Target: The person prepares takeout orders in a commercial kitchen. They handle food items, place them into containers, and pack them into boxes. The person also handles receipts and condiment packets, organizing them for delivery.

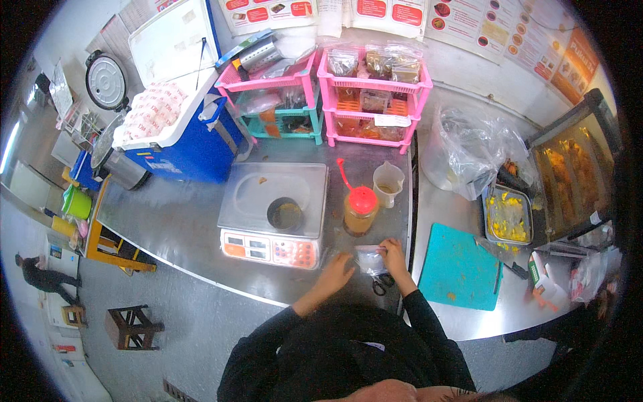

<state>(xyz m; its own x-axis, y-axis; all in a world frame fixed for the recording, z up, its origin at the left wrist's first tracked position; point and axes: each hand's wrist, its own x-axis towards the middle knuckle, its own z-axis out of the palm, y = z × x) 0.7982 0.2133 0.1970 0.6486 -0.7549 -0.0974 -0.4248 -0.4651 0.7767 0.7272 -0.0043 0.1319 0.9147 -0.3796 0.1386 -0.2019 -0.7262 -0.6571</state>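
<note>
My right hand (394,257) pinches the right edge of a small plastic bag (370,260) with whitish contents. Just left of this bag is my left hand (331,276), fingers and thumb apart, with nothing plainly held. A pair of scissors (380,286) lies under the bag's near edge, its dark handles showing. Beyond my hands stands a jar (359,221) of brownish contents with a red lid and a raised red spout or strap. Behind it is a translucent measuring jug (388,183). A digital scale (246,216) at left carries a dark round container (285,213).
Pink and teal racks (374,85) of bagged goods line the back. An open blue cooler box (186,156) stands left. Rightward lie a teal cutting board (457,271), a knife (502,256) and a metal tray (507,213) of yellow pieces. Someone stands far left; another person's dark sleeve shows right.
</note>
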